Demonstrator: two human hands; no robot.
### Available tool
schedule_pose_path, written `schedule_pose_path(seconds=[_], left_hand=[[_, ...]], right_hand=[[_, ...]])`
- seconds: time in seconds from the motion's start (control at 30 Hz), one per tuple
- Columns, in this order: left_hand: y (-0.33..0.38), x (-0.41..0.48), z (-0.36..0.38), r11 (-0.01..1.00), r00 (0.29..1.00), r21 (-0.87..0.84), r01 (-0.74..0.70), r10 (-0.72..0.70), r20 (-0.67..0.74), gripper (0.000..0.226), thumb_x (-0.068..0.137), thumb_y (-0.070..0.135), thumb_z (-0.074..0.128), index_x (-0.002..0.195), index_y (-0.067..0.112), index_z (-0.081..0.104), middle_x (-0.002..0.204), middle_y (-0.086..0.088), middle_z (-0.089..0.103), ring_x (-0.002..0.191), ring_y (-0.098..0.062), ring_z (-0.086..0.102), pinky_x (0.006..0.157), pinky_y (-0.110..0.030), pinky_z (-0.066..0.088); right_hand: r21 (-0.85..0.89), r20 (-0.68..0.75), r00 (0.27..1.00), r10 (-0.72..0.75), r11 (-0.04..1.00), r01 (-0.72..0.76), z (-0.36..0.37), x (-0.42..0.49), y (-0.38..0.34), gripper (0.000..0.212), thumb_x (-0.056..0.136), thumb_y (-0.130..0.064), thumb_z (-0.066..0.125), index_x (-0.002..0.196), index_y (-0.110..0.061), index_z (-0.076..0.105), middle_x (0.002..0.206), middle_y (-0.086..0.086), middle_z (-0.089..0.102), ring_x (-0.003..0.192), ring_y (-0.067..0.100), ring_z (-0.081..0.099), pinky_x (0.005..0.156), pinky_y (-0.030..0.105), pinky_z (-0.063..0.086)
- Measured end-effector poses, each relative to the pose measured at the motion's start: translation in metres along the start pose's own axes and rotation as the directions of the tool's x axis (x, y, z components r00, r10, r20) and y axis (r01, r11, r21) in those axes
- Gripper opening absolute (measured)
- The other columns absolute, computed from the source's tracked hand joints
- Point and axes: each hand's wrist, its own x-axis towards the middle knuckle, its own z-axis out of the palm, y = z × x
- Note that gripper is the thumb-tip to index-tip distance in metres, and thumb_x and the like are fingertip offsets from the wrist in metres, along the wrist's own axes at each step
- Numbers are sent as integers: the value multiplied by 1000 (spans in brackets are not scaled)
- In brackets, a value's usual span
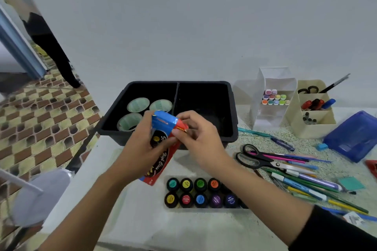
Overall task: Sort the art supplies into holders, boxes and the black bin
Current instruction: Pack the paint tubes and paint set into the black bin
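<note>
Pack (pixel 161 162) axis: near-to-far | left hand (pixel 138 149) grips body | right hand (pixel 202 140) pinches top flap | bin (pixel 204 83) directly beyond

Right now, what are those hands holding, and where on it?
A red, blue and black packet: the left hand grips its middle, the right hand pinches its top end.

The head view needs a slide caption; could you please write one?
Left hand and right hand grip a red-and-blue packet near the black bin of tape rolls.
</note>
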Motion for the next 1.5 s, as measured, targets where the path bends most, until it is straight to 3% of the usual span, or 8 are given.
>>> schedule_pose_path(seconds=[0.1, 0.27, 0.47, 0.6, 0.77, 1.03, 1.23, 1.5], left_hand=[[-12, -18, -20, 985, 995, -167, 34, -49, -90, 31, 99, 30, 57, 125, 30, 41, 103, 10, 64, 97, -13, 69, 84, -38, 59], [-29, -41, -33, 919, 955, -394, 33, -146, -260, 13, 106, 17, 41, 114, 12, 49, 88, 9, 64, 79, -2, 64, 70, -17, 54], [-60, -56, -62, 957, 955, -291, -13, -74, -286, 15, 100, 24, 56, 115, 23, 56, 106, 4, 67, 103, -22, 66, 83, -33, 58], [-68, -57, -82, 997, 956, -39, -74, 59, -287, 17, 98, 31, 61, 113, 35, 66, 110, 18, 69, 110, -15, 64, 83, -15, 53], [-68, -57, -96, 985, 953, -22, -174, 162, -257, 25, 93, 37, 62, 104, 20, 76, 102, 17, 74, 102, -12, 69, 80, -13, 52], [-69, -48, -103, 990, 969, -136, -37, 2, -248, 17, 88, 37, 74, 97, 25, 79, 92, 12, 77, 95, -15, 72, 77, -25, 59], [-68, -32, -106, 928, 975, -345, 137, -187, -117, 15, 82, 32, 68, 89, 22, 76, 88, 3, 75, 89, -13, 71, 74, -27, 56], [-76, -27, -109, 972, 963, 147, -186, 209, -167, 22, 86, 30, 73, 103, 18, 79, 97, 8, 74, 87, -12, 68, 72, -13, 52]], right_hand=[[-89, 54, 992, -112, 989, 117, 28, 13, -9, 22, 95, -12, 68, 113, -20, 59, 101, -1, 71, 87, 8, 69, 79, 30, 59], [-221, 144, 960, -242, 937, 270, 62, 17, 0, 17, 97, -12, 65, 113, -15, 62, 99, -2, 68, 90, 11, 68, 78, 29, 58], [-291, 122, 911, -395, 863, 413, 81, 10, 13, 14, 94, -10, 68, 108, -8, 68, 102, -3, 70, 96, 11, 67, 79, 30, 59], [-306, 138, 894, -426, 840, 448, 81, 14, 8, 9, 93, -9, 70, 101, -5, 70, 100, -2, 69, 95, 15, 67, 76, 30, 57], [-312, 177, 876, -448, 819, 482, 74, 19, 1, 8, 86, -10, 78, 90, -3, 77, 92, 0, 71, 87, 14, 68, 72, 27, 56], [-376, 161, 890, -427, 807, 456, 77, 20, 2, 10, 87, -14, 78, 91, -5, 80, 94, 2, 71, 84, 15, 68, 68, 32, 57], [-540, 252, 835, -489, 645, 540, 75, 21, 15, 21, 94, -19, 71, 111, -8, 77, 108, 4, 68, 85, 10, 63, 75, 28, 57], [-511, 166, 900, -404, 745, 429, 77, 30, 18, 20, 93, -13, 72, 113, -13, 77, 104, -1, 65, 85, 10, 64, 71, 23, 54]])
